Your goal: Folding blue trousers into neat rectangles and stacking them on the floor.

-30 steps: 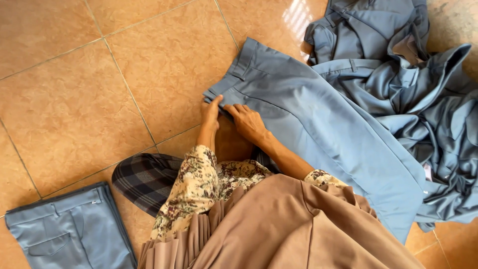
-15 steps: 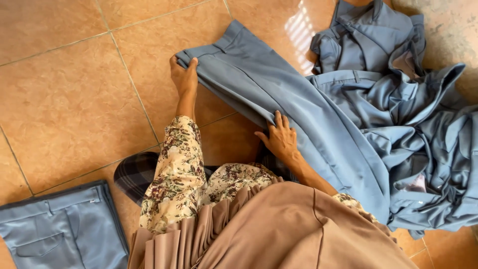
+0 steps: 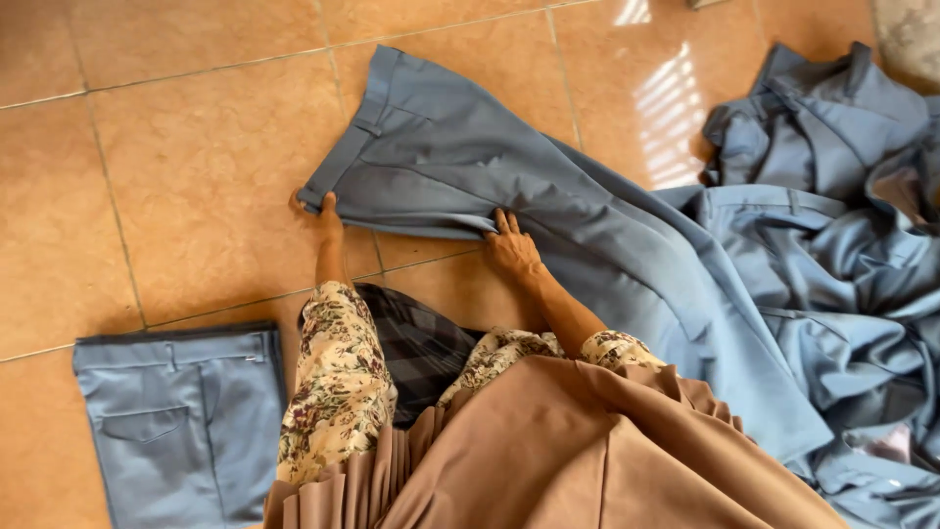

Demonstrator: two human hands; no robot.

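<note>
A pair of blue-grey trousers (image 3: 470,167) lies spread on the tiled floor, waistband toward the upper left, legs running down to the right. My left hand (image 3: 321,217) grips the near corner of the waistband. My right hand (image 3: 511,250) presses on the near edge of the trousers below the seat, fingers spread flat on the cloth. Both arms wear floral sleeves, and a tan headscarf hangs below them.
A folded pair of blue-grey trousers (image 3: 181,421) lies at the lower left. A heap of rumpled blue-grey garments (image 3: 842,225) fills the right side. A dark checked cloth (image 3: 421,343) sits between my arms. Orange floor tiles (image 3: 176,176) surround everything.
The trousers have been pulled flatter and spread out toward the left. My left hand moved to the waistband corner, and my right hand shifted onto the near edge of the cloth.
</note>
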